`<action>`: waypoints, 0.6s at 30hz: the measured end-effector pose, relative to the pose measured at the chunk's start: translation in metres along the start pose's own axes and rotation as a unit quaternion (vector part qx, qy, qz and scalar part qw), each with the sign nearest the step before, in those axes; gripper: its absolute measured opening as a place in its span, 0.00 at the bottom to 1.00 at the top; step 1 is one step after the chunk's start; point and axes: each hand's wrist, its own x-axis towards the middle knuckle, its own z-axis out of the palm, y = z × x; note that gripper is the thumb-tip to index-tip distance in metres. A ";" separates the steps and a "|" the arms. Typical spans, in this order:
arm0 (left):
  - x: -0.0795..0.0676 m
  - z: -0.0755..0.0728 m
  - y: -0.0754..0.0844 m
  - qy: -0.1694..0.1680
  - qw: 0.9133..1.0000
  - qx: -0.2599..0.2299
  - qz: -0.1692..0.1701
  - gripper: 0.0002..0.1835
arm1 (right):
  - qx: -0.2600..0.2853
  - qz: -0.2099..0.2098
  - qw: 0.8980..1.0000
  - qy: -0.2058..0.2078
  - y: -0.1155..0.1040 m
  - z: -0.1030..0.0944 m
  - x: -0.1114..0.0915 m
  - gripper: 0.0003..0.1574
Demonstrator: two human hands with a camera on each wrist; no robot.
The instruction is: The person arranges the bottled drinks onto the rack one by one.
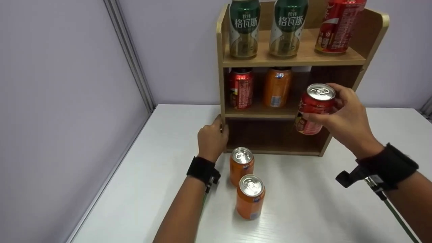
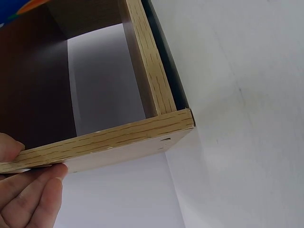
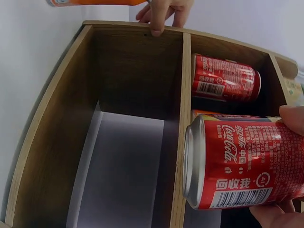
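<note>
My right hand (image 1: 349,118) grips a red Coca-Cola can (image 1: 312,111) upright, thumb on the near side, in front of the right part of the middle shelf (image 1: 260,113). In the right wrist view the same can (image 3: 242,164) overlaps the shelf board, its silver base facing left. With my left hand (image 1: 212,138) I pinch the left side panel of the wooden rack (image 1: 221,84), low down; the left wrist view shows fingers (image 2: 50,199) outside the panel and the thumb inside. On the middle shelf stand another red can (image 1: 241,89) and an orange can (image 1: 277,88).
Two orange cans (image 1: 242,165) (image 1: 250,199) stand on the white table (image 1: 303,202) before the rack, close to my left forearm. The top shelf bears two green-and-gold cans (image 1: 245,30) (image 1: 288,30) and a red can (image 1: 339,28). A grey wall (image 1: 67,101) borders the table's left side.
</note>
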 end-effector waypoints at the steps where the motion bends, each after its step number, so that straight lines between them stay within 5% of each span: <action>1: 0.000 0.000 0.000 0.000 1.000 0.000 -0.001 0.10 | -0.001 0.008 1.000 0.001 0.000 0.000 0.003 0.52; 11: 0.000 -0.002 -0.001 -0.007 1.000 -0.006 -0.013 0.10 | 0.019 0.063 0.998 0.013 0.004 0.001 0.033 0.58; 18: -0.001 0.001 -0.001 0.001 1.000 -0.002 -0.002 0.12 | 0.039 0.051 0.998 0.021 0.011 0.000 0.043 0.54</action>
